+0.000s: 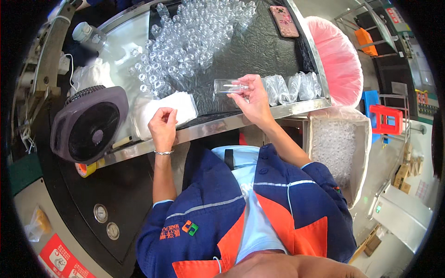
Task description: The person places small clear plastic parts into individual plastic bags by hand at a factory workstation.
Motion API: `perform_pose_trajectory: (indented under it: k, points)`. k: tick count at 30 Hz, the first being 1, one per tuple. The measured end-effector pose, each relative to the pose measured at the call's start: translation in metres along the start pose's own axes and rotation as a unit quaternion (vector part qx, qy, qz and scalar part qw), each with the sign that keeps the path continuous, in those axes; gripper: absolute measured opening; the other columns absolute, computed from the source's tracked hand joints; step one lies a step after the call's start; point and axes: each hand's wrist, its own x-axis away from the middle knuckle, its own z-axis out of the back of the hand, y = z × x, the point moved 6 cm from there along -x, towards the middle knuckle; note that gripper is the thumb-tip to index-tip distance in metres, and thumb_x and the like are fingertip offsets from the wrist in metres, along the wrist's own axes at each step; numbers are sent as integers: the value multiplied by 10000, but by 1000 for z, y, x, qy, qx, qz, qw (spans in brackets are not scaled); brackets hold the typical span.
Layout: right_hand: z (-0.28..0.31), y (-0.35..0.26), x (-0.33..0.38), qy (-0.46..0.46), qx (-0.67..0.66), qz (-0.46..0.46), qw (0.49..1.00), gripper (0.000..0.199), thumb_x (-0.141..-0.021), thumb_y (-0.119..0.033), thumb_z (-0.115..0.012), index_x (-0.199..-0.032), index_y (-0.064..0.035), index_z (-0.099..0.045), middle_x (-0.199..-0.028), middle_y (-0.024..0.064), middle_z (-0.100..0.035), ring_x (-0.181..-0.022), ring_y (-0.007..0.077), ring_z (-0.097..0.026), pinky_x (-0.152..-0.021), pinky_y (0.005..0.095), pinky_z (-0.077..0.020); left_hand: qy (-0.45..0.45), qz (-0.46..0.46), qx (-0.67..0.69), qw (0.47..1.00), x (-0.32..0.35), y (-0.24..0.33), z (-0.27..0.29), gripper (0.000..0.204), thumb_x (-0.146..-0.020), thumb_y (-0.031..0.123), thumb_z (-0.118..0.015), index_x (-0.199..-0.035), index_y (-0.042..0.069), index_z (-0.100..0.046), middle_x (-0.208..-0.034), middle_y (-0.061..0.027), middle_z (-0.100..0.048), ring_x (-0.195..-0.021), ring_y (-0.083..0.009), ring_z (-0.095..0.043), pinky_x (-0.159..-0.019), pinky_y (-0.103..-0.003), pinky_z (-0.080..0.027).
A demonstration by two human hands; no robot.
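My right hand (252,99) grips a clear bottle (224,86) by its narrower end, above the black-covered table. The bottle lies sideways, with its wide end toward the left. My left hand (163,127) has its thumb and fingers closed together at the near edge of a stack of thin white bags or sheets (183,105); whether a sheet is pinched there, I cannot make out. Beyond both hands, many clear bottles (194,39) lie in a heap. Several bottles wrapped in clear plastic (289,88) stand in a row right of my right hand.
A dark fan (90,125) stands at the table's left end, above a roll of yellow tape (84,169). A phone (284,21) lies far right. Beside the table are a pink-covered round container (337,60) and a lined box (364,157) full of clear pieces. The metal rim (208,130) runs along the near side.
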Motion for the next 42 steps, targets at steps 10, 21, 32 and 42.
perform_pose_trajectory:
  k: [10,21,32,42]
  points:
    - [-64,8,42,-256,-308,-349,847,463,-961,-191,-520,-1384,-59,-387,-922,84,-575,-631,158,-577,-575,257,-485,-98,28,173,980,21,17,-46,71,-881,16,-633,-927,-32,-659,-797,-28,-659,-662,-73,-611,-625,-213,-503]
    - [-68,24,34,-176,-96,-153,968,330,-1017,-167,-413,-1317,-33,-439,-1006,41,-542,-867,110,-539,-775,263,-475,-156,-228,15,961,48,74,-66,53,-799,2,-637,-842,25,-615,-734,-116,-617,-610,-226,-617,-557,-326,-482]
    - [-35,-6,33,-118,468,118,868,299,-857,-94,-596,-1149,-37,-617,-1379,272,-400,-1242,426,-431,-1008,458,-389,-52,-198,-117,972,12,50,-26,203,-776,47,-706,-961,46,-622,-854,-105,-618,-658,-249,-622,-578,-353,-496]
    - [-62,-28,-57,-66,479,186,855,529,-834,-191,-664,-1318,-106,-471,-1174,192,-506,-1077,355,-533,-872,447,-451,6,-154,-288,945,-5,20,-1,221,-730,114,-764,-854,37,-598,-756,-106,-632,-671,-283,-630,-613,-407,-490]
